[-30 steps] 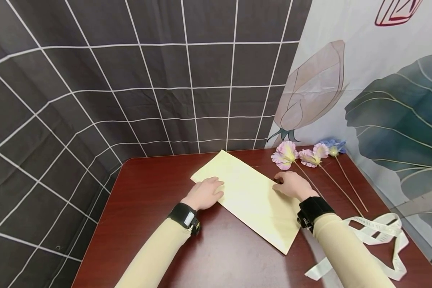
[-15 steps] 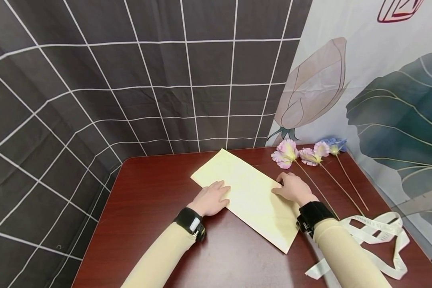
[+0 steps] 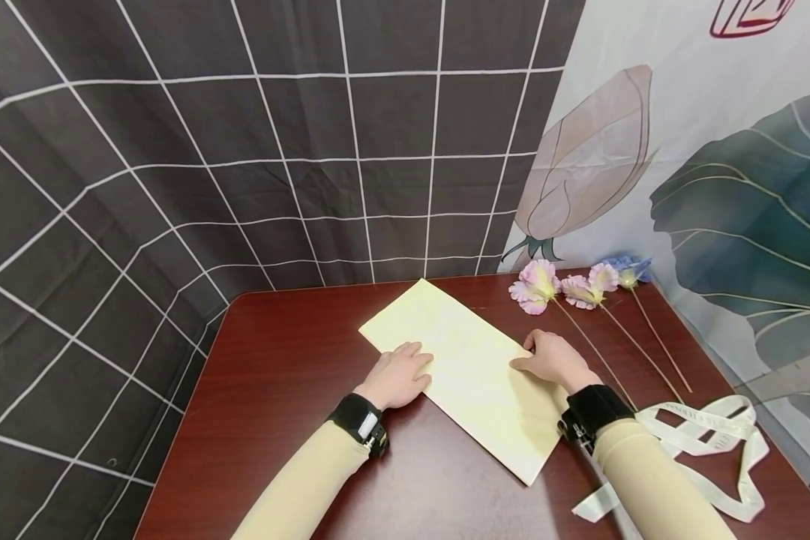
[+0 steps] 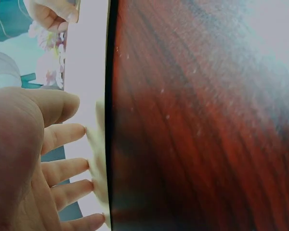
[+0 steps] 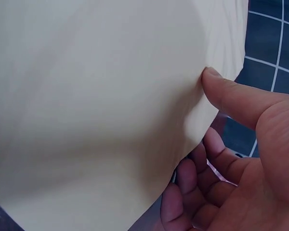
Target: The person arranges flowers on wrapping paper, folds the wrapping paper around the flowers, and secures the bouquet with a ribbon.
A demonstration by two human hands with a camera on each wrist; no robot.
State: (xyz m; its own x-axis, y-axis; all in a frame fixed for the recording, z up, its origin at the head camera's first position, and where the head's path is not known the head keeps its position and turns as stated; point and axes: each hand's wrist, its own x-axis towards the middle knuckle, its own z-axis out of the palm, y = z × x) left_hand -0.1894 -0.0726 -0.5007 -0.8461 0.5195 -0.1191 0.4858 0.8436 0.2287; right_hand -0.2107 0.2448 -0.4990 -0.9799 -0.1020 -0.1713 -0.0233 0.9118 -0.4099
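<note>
A pale yellow folded sheet of paper (image 3: 472, 352) lies slantwise on the dark red table. My left hand (image 3: 397, 375) rests on its near-left edge, fingers spread and fairly straight, with fingertips on the paper in the left wrist view. At the opposite long edge, my right hand (image 3: 550, 358) pinches the paper: in the right wrist view the thumb (image 5: 231, 96) presses on top while the other fingers (image 5: 185, 178) curl under the edge. The paper bends slightly there.
Two pink flowers (image 3: 536, 286) and a blue one (image 3: 629, 271) lie on long stems at the back right. A white printed ribbon (image 3: 722, 427) lies loosely coiled beside my right forearm. Behind the table (image 3: 270, 390) hangs a dark gridded cloth (image 3: 310, 187).
My left hand has slid right, further onto the paper. The paper has turned a little, its near corner shifting left and toward me; my right hand has moved slightly nearer with it.
</note>
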